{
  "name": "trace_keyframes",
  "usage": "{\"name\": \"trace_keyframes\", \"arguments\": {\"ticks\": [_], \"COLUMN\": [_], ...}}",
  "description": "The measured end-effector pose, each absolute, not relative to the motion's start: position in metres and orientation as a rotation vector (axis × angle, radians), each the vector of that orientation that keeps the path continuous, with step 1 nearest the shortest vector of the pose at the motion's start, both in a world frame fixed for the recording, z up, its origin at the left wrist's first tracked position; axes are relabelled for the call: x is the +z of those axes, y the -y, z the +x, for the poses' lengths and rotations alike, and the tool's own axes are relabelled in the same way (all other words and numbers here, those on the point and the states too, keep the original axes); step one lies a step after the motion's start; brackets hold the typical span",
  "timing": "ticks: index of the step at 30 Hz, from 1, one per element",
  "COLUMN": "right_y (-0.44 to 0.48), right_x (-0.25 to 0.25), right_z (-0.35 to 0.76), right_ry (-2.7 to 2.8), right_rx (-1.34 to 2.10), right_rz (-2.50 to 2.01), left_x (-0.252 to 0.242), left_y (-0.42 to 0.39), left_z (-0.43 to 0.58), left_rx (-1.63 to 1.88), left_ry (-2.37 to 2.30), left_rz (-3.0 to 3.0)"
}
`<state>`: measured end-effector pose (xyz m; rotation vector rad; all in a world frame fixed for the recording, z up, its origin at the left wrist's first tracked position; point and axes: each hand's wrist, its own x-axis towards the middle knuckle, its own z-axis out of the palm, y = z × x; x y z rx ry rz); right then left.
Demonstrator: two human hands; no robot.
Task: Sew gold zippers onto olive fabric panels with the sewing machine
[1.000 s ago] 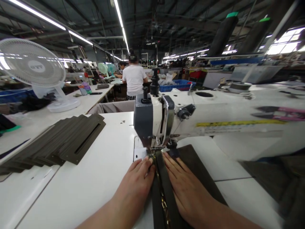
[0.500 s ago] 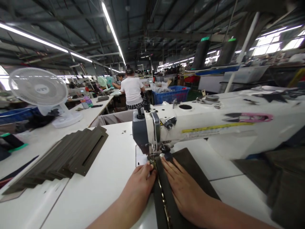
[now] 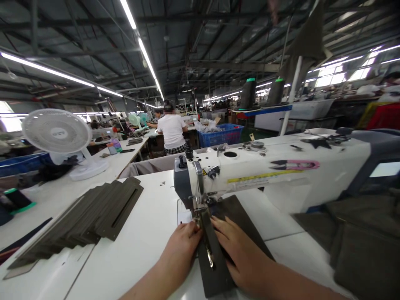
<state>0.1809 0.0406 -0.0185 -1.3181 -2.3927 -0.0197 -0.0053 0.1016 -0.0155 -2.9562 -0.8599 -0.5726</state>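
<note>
A dark grey-brown fabric panel [image 3: 215,275] lies under the head of a white sewing machine [image 3: 200,183]. Along its slot runs a zipper with shiny metal teeth, its pull [image 3: 210,259] hanging toward me. My left hand [image 3: 184,246] is closed, thumb and fingers pinching the zipper's left edge just in front of the presser foot. On the panel's right part rests my right hand [image 3: 240,250], fingers stretched toward the needle area and pressing on the cloth. Part of the panel is hidden beneath this hand.
Left on the table is a fanned stack of slotted fabric panels [image 3: 84,216]. A white fan [image 3: 59,133] stands beyond. Pink-handled thread snips [image 3: 295,164] lie on the machine arm. More dark fabric [image 3: 368,250] is piled at right. A person in white [image 3: 171,129] works ahead near a blue basket [image 3: 220,135].
The panel has fed forward under the presser foot, and the zipper pull and the panel's near edge now show. Both hands stay close to the needle. My view has shifted slightly.
</note>
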Motion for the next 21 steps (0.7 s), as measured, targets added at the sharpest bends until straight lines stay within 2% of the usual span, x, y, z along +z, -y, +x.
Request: {"name": "trace_keyframes", "arguments": {"ticks": [5,9,21], "right_y": [-0.005,0.003,0.001], "right_x": [-0.039,-0.045,-0.041], "right_z": [0.17,0.16,0.161], "right_ry": [2.268,2.267,2.263], "right_rx": [-0.372,-0.594,-0.387], "right_rz": [-0.994,-0.932,-0.86], "left_x": [-0.017,-0.016,-0.016], "left_y": [-0.093,-0.092,-0.069], "left_z": [-0.007,-0.005,-0.007], "left_rx": [-0.626,-0.665,-0.723], "left_ry": [0.928,0.967,0.941], "left_rz": [-2.942,-2.938,-2.93]}}
